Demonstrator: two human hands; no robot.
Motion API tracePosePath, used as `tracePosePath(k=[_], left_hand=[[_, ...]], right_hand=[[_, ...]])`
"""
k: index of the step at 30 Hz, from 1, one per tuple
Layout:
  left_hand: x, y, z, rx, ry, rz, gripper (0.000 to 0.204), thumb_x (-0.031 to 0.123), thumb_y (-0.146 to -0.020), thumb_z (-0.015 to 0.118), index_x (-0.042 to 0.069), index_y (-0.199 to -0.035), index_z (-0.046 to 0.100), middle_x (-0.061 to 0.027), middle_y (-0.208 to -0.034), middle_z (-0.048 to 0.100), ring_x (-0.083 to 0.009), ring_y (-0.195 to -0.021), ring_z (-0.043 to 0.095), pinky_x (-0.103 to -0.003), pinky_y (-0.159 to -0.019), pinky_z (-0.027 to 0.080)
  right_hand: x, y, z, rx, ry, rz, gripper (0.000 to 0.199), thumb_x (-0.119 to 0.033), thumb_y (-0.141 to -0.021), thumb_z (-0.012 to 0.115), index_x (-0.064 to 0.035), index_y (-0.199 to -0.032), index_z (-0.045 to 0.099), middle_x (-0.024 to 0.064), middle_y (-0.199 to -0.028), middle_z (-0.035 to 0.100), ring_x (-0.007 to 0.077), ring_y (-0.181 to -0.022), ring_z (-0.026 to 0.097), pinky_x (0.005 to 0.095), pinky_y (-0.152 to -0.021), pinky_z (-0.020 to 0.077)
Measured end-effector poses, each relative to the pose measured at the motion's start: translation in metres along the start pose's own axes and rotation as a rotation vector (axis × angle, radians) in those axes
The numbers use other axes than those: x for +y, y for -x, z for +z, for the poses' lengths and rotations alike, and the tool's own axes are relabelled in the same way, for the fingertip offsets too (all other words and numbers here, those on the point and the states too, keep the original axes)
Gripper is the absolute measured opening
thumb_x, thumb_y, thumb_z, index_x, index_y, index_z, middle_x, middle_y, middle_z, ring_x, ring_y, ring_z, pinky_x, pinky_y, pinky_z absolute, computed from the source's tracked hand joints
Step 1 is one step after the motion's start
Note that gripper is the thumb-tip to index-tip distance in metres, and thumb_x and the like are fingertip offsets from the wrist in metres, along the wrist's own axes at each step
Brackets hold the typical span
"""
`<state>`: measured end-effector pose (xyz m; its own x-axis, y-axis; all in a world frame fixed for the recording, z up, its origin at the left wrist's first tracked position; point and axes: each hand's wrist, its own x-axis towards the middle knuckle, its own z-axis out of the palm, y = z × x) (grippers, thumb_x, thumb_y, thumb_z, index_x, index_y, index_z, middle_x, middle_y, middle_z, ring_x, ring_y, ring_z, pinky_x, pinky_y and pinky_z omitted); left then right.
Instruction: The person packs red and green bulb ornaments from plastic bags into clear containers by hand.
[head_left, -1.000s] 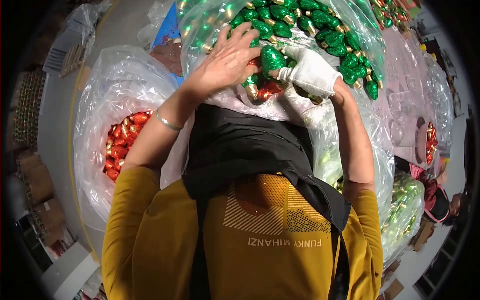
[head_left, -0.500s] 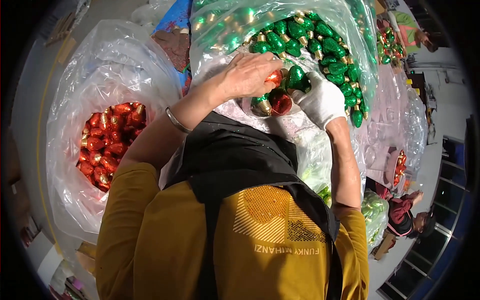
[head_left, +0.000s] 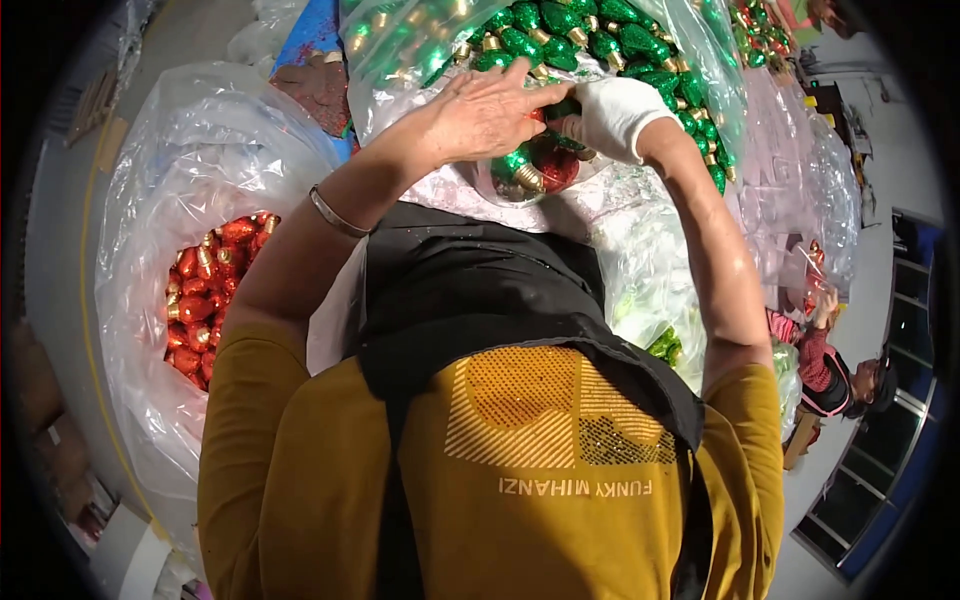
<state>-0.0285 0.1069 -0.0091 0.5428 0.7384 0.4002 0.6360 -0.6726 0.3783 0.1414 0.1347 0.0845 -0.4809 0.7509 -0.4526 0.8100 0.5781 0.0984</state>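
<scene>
A round clear plastic container (head_left: 495,190) sits in front of me, holding glittery light-bulb-shaped ornaments. Inside it, a green bulb ornament (head_left: 518,163) with a gold cap lies beside a red bulb ornament (head_left: 557,168). My bare left hand (head_left: 485,115) is over the container's left side, fingers spread, close to another bit of red. My right hand (head_left: 620,115), in a white glove, has thumb and fingers closed at the container's far right side. A dark green bulb ornament (head_left: 566,108) shows at its fingertips, mostly hidden by both hands.
Beyond my hands, a clear plastic bag holds many green bulb ornaments (head_left: 640,45). To the left, a large plastic bag (head_left: 150,300) contains red ones (head_left: 205,290). Another person (head_left: 835,380) is at the right, near plastic bags (head_left: 800,180). A brown clump (head_left: 315,95) lies at the far left.
My gloved hand has moved up and left, drawing the green bulb ornament closer to my left hand. My left hand's fingers have spread. The view has shifted slightly.
</scene>
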Motion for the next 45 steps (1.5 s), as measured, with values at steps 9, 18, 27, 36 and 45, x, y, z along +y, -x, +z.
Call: tracePosePath(k=[9,18,27,36,45], left_hand=[[0.008,-0.003,-0.008,-0.045,0.147,0.031,0.040,0.017,-0.083,0.062,0.010,-0.121,0.053,-0.0085,-0.121,0.052,-0.0306,-0.103,0.056,-0.039,-0.087,0.046],[0.008,-0.010,0.007,0.051,0.312,-0.059,0.028,0.016,-0.083,0.061,0.005,-0.109,0.060,-0.0119,-0.110,0.060,-0.0312,-0.102,0.057,-0.039,-0.086,0.046],[0.010,-0.003,0.005,0.083,0.170,0.019,0.027,0.016,-0.088,0.056,0.003,-0.112,0.060,-0.0126,-0.121,0.056,-0.0306,-0.110,0.054,-0.037,-0.089,0.044],[0.025,-0.002,-0.005,-0.155,-0.024,0.144,0.040,0.025,-0.092,0.047,0.006,-0.127,0.051,-0.0108,-0.135,0.046,-0.0280,-0.130,0.037,-0.047,-0.105,0.025],[0.051,-0.017,-0.009,-0.253,-0.086,0.195,0.042,0.020,-0.088,0.052,0.000,-0.124,0.048,-0.0183,-0.127,0.047,-0.0352,-0.127,0.037,-0.053,-0.104,0.025]], right_hand=[[0.038,0.015,0.018,0.540,-1.128,0.134,0.033,-0.035,-0.091,0.054,-0.0032,-0.089,0.062,0.0116,-0.081,0.066,0.0247,-0.073,0.063,0.0350,-0.068,0.0512],[-0.024,0.017,0.092,1.099,-1.116,0.090,0.030,-0.029,-0.097,0.047,-0.0024,-0.089,0.057,0.0104,-0.089,0.062,0.0188,-0.074,0.059,0.0295,-0.068,0.0479],[-0.020,0.059,0.093,0.885,-1.021,0.177,0.020,-0.021,-0.086,0.064,-0.0017,-0.090,0.061,0.0137,-0.079,0.059,0.0277,-0.070,0.059,0.0368,-0.065,0.0474],[-0.028,0.081,0.081,0.840,-0.445,-0.064,0.021,-0.021,-0.073,0.067,-0.0049,-0.080,0.056,0.0149,-0.076,0.056,0.0357,-0.073,0.056,0.0441,-0.066,0.0450],[-0.031,0.079,0.125,0.854,-0.406,-0.294,0.023,-0.018,-0.070,0.063,-0.0070,-0.084,0.049,0.0103,-0.081,0.050,0.0297,-0.074,0.053,0.0403,-0.066,0.0449]])
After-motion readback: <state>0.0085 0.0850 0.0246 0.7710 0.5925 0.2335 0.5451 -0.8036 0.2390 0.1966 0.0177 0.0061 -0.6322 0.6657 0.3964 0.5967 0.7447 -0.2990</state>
